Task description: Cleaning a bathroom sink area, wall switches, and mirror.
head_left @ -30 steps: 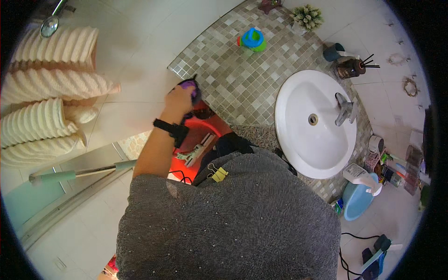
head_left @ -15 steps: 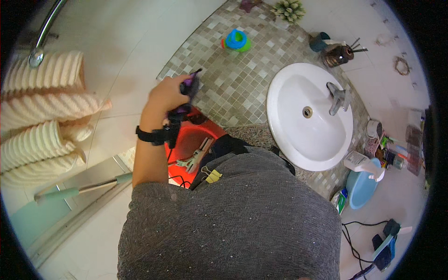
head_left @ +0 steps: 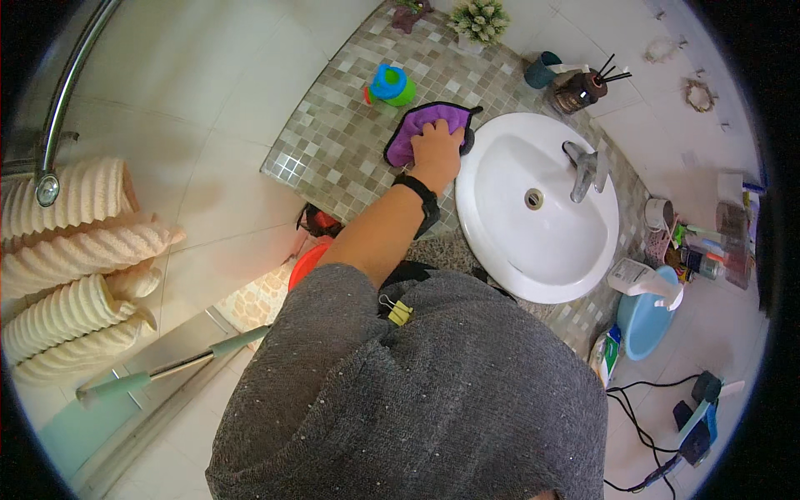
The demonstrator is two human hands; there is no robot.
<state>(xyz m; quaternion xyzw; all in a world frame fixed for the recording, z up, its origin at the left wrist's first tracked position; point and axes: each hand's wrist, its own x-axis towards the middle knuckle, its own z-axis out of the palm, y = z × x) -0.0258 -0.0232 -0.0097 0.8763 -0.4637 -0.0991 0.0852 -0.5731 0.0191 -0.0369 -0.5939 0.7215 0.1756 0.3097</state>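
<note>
My left hand (head_left: pixel 437 156) presses a purple cleaning cloth (head_left: pixel 407 132) with black edging onto the mosaic-tiled countertop (head_left: pixel 325 142). The fingers are bent over the cloth and hold it, with part of it spread out to the left of the hand. A black strap circles my left wrist. Just right of the cloth is the white oval sink (head_left: pixel 500 242) with its grey faucet (head_left: pixel 583 171). Beyond the cloth, toward the far left, stands a small blue and green toy watering can (head_left: pixel 390 85). My right hand does not show.
A potted plant (head_left: pixel 479 21), a dark cup (head_left: pixel 542 71) and a reed diffuser (head_left: pixel 581 90) line the far edge. At right are a white spray bottle (head_left: pixel 642 277) and a light-blue basin (head_left: pixel 646 325). Rolled towels (head_left: pixel 67 275) hang at left; a red bucket (head_left: pixel 307 265) sits below the counter.
My left hand has moved right, from above the red bucket onto the countertop beside the sink. The cloth, bunched before, is now partly spread flat under it.
</note>
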